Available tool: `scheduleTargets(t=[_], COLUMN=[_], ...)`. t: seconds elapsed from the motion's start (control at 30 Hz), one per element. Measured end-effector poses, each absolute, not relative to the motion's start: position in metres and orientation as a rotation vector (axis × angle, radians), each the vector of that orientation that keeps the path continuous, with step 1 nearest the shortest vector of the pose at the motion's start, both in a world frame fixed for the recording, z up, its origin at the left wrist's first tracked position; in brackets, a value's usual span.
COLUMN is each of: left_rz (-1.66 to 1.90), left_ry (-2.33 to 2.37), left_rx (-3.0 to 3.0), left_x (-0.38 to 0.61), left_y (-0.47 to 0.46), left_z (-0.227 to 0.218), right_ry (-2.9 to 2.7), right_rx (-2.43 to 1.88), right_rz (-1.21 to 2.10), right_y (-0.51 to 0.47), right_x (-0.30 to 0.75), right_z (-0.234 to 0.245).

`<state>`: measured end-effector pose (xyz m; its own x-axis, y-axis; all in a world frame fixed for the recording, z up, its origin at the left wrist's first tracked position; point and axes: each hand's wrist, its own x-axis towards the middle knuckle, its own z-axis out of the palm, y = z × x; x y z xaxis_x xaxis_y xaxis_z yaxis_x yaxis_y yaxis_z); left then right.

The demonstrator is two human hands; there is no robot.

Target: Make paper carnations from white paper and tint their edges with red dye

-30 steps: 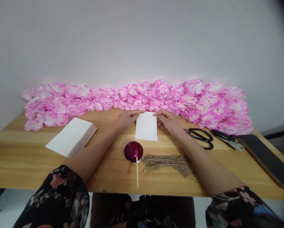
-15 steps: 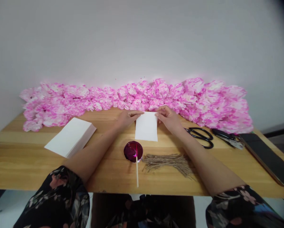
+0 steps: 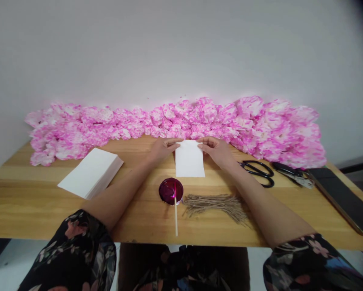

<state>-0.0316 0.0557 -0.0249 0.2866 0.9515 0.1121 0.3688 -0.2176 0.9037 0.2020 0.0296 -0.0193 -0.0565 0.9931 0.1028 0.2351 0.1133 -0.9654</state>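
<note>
A small white sheet of paper [image 3: 189, 161] is held by its far corners over the middle of the wooden table. My left hand [image 3: 165, 148] pinches the far left corner, and my right hand [image 3: 216, 150] pinches the far right one. Nearer to me, a round dish of dark magenta liquid [image 3: 170, 190] has a thin pale stick [image 3: 176, 218] resting in it. Right of the dish lies a bundle of brown twine pieces [image 3: 216, 205]. To the left is a thick stack of white paper [image 3: 90, 173].
Pink and white paper flowers [image 3: 275, 129] run along the wall at the back of the table [image 3: 26, 202]. Beyond my right forearm are black-handled scissors [image 3: 262, 169], a black-handled cutting tool [image 3: 293, 174] and a dark phone [image 3: 345, 202].
The sheet has shifted slightly to the right and turned a little between my fingers. Both hands keep hold of its far corners.
</note>
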Motion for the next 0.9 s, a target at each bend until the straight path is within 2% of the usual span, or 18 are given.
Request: scheduleTargets(t=[0.37,0.67,0.9], left_rz=[0.905,0.787,0.724], left_ry=[1.25,1.329,1.203], left_rx=[1.78,2.105,2.546], left_x=[-0.031,-0.031,-0.035], left_y=[0.056,0.051,0.059], left_z=[-0.025,-0.015,-0.019], right_ry=[-1.496,-1.954,-2.204], right_rx=[-1.397,-1.459,-1.405], right_rz=[0.941,0.489,0.182], right_y=[0.027,0.028,0.029], right_x=[0.201,0.207,0.207], right_z=[-0.014,-0.019,-0.019])
